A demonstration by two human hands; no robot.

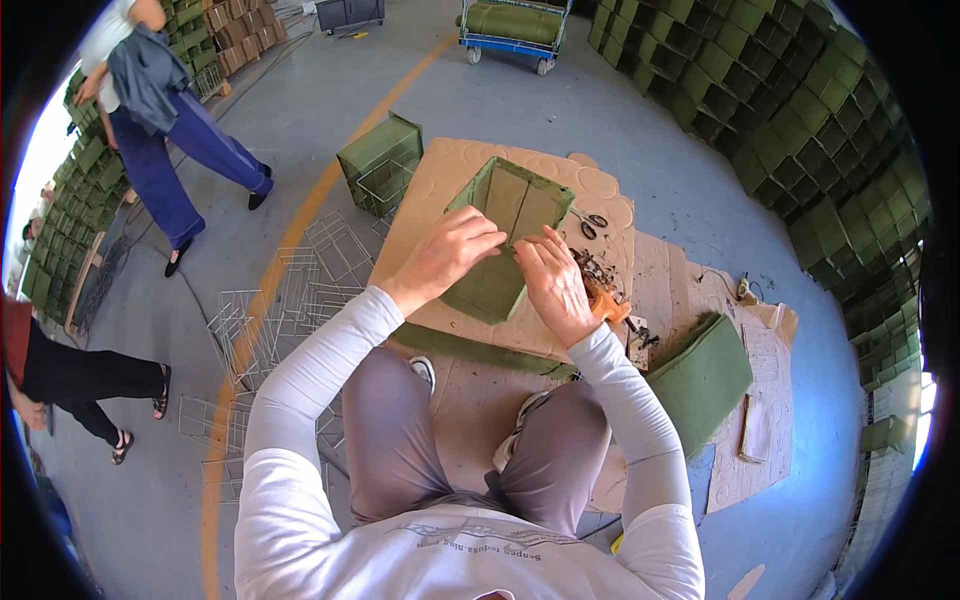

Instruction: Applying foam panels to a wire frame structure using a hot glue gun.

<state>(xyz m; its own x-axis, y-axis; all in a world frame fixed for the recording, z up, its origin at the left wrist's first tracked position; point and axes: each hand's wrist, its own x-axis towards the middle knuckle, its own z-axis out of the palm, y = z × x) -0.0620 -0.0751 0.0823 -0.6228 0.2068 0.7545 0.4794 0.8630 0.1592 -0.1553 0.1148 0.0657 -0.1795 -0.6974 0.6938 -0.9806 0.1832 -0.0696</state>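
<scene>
An open green box [488, 292] sits on a cardboard sheet [441, 180]. Over the box, the left hand [452, 250] and right hand [552, 282] nearly meet — fingers partly curled, tips close together; whether either grips anything, I cannot tell. Scissors [589, 230] lie right of the box — wire frames [338, 245] to its left.

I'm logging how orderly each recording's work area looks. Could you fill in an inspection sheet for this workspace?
Surface: cardboard, with ring-shaped marks.
Work item: open green box on the cardboard.
Clutter: scissors, dark scraps and an orange tool right of the box; wire frames on the floor at left.
Hands: left hand and right hand bare, fingertips close together over the box; whether they pinch anything is unclear.
Cables: dark cable along the left floor; ends unclear.
Surroundings: people at left, blue trolley ahead, stacked green boxes at right.
</scene>
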